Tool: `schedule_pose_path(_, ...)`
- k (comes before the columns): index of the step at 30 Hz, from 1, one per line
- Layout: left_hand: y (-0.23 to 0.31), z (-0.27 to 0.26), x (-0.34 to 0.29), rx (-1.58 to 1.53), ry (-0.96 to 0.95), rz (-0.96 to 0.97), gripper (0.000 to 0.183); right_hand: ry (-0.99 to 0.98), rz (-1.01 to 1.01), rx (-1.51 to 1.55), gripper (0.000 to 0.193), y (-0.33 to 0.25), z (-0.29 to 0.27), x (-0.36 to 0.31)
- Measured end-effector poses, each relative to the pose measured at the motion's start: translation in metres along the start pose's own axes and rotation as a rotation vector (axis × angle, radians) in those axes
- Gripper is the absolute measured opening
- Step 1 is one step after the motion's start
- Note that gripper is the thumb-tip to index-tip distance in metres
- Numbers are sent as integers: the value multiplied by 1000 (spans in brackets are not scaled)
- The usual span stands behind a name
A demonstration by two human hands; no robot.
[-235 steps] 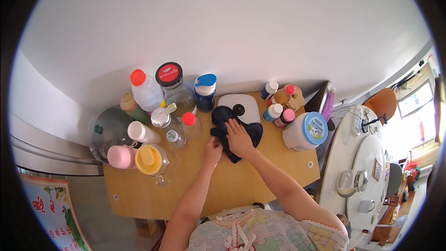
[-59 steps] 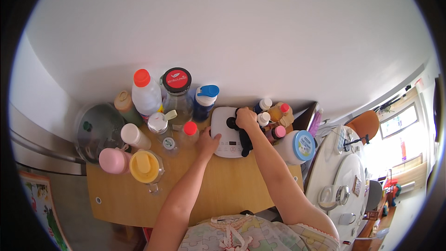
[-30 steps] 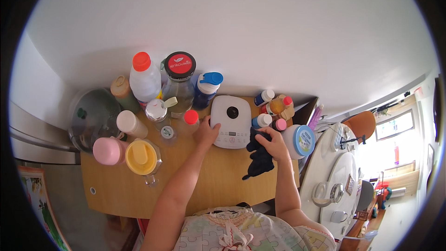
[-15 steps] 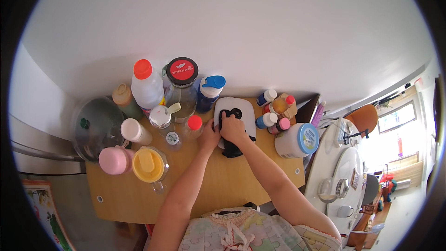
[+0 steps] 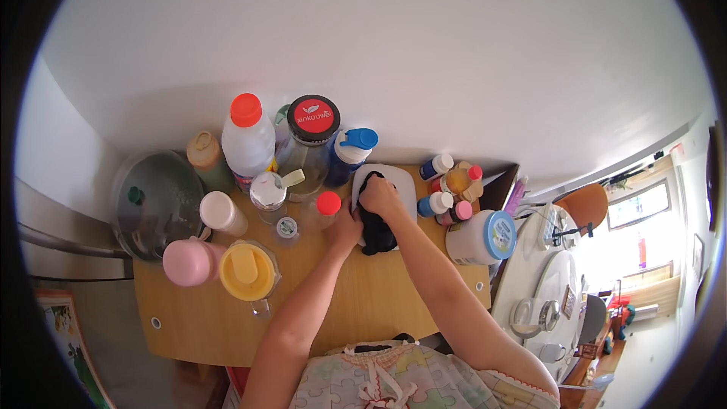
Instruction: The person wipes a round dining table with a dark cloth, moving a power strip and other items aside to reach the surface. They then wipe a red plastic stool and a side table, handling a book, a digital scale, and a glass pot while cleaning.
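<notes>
A white rounded-square object (image 5: 407,182) sits on the wooden table; its kind does not show. A black cloth (image 5: 377,235) lies bunched across it. My right hand (image 5: 381,197) is closed on the upper part of this cloth, pressing it onto the white top. My left hand (image 5: 345,226) grips the white object's left side, its fingers partly hidden. Close to that hand stands a clear bottle with a red cap (image 5: 328,203). Behind it are a blue bottle with a white and blue lid (image 5: 354,145) and a big glass jar with a black-rimmed red lid (image 5: 313,119).
On the left stand a yellow-lidded pitcher (image 5: 248,271), a pink cup (image 5: 185,261), a white bottle (image 5: 223,213) and a large glass lid (image 5: 159,201). Small bottles (image 5: 439,203) and a white tub with a blue lid (image 5: 473,237) stand right. A wall (image 5: 379,45) rises behind.
My right hand has moved up a little on the white object, drawing the cloth with it. A round black part seen there before is now covered. The view has shifted slightly.
</notes>
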State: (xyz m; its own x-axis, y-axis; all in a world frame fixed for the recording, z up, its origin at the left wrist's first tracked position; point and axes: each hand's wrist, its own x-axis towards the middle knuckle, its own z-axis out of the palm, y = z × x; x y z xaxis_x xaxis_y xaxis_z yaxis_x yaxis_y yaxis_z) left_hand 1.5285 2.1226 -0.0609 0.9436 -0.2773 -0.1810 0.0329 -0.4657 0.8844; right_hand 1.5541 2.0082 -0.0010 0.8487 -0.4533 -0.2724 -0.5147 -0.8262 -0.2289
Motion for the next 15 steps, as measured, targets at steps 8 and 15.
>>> schedule_pose_path(8,10,-6,-1,76,-98,-96,32,-1,-50,-35,46,6,-1,-8)
schedule_pose_path(15,-7,-8,0,49,48,26,33,-52,-84,-34,41,-15,-3,-32)
